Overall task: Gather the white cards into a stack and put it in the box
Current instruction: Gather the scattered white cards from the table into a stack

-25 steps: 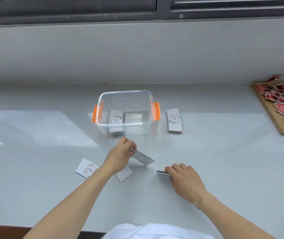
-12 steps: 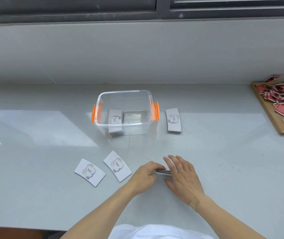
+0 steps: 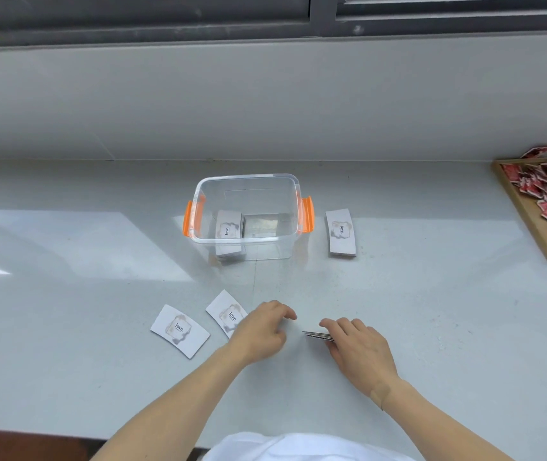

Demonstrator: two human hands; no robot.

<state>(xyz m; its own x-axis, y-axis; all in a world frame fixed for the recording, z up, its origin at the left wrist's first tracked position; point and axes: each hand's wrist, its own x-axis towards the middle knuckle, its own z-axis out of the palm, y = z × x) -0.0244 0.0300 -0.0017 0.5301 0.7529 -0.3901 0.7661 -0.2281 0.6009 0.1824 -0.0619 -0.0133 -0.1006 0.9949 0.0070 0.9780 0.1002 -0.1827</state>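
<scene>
A clear plastic box (image 3: pixel 293 191) with orange handles stands mid-counter, with a stack of white cards (image 3: pixel 228 232) inside at its left. My right hand (image 3: pixel 358 351) holds a thin stack of cards (image 3: pixel 315 335) edge-on just above the counter. My left hand (image 3: pixel 262 327) hovers left of that stack, fingers loosely curled and empty, partly covering a white card (image 3: pixel 225 311). A second loose white card (image 3: pixel 179 329) lies further left. Another small pile of white cards (image 3: pixel 341 232) lies right of the box.
A wooden tray (image 3: pixel 528 224) with several red packets sits at the far right edge. The wall and window sill rise behind the box. The counter's front edge runs close to my body.
My left hand laid its card onto the stack in my right hand, then drew back to the left, empty. The right hand stayed put with the stack.
</scene>
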